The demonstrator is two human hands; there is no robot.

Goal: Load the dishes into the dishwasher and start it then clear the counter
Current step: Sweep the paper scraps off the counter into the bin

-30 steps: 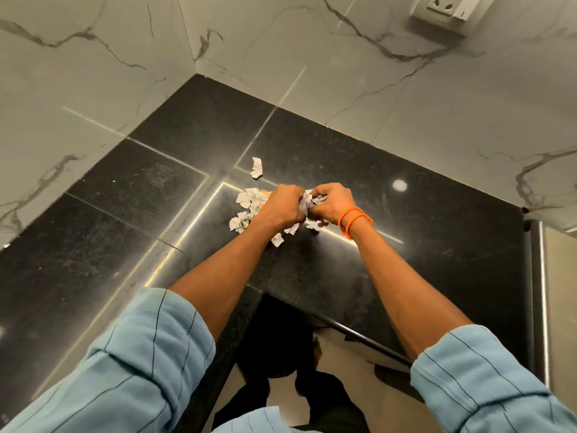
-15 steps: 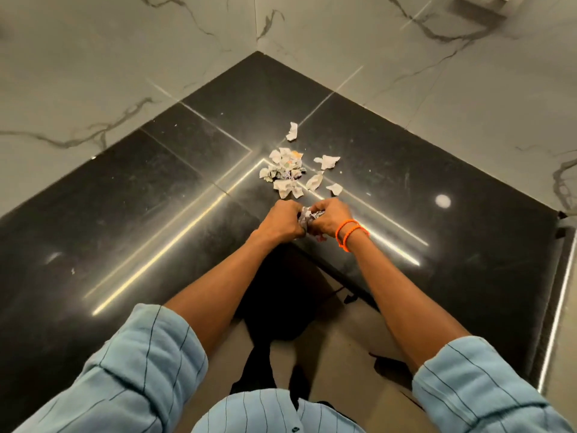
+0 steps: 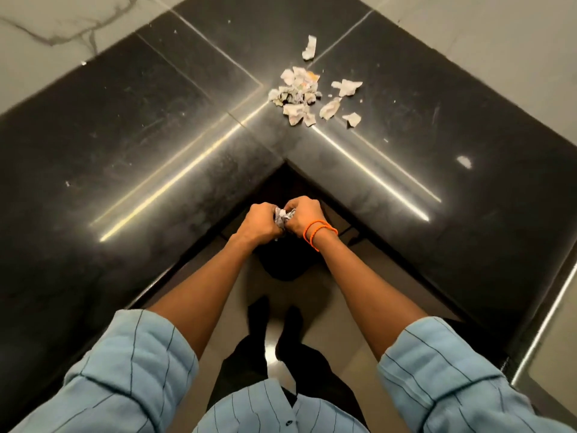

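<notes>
Both hands meet off the worktop's (image 3: 131,145) inner corner: the left hand (image 3: 260,223) and right hand (image 3: 301,214) clench one crumpled wad (image 3: 282,217) between them. Torn scraps (image 3: 307,95) lie heaped toward the back corner, well apart.

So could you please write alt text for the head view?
Both hands, left hand and right hand, grip a crumpled paper wad in front of a black corner counter. More torn paper scraps lie on the counter farther back.
</notes>
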